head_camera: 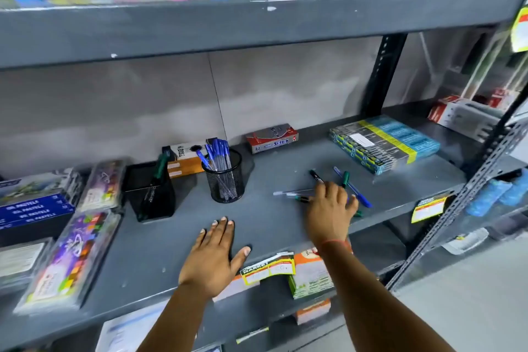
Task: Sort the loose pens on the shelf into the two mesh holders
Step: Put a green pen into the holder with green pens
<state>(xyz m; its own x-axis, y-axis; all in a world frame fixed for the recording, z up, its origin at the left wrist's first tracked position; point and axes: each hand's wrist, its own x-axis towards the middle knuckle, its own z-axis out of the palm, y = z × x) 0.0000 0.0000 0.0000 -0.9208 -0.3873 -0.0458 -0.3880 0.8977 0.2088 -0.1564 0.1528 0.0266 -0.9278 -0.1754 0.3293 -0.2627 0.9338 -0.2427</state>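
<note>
Left hand [213, 258] flat; right hand [331, 213] covers loose pens [353, 187] near blue boxes [384, 143].

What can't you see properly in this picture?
- Head view: the right hand covers part of the loose pens, so their count is unclear.
- The square holder has dark walls hiding most of its contents.
- The price tag print is too blurred to read.

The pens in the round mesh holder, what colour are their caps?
Blue caps on the pens, seen in the head view.
</note>
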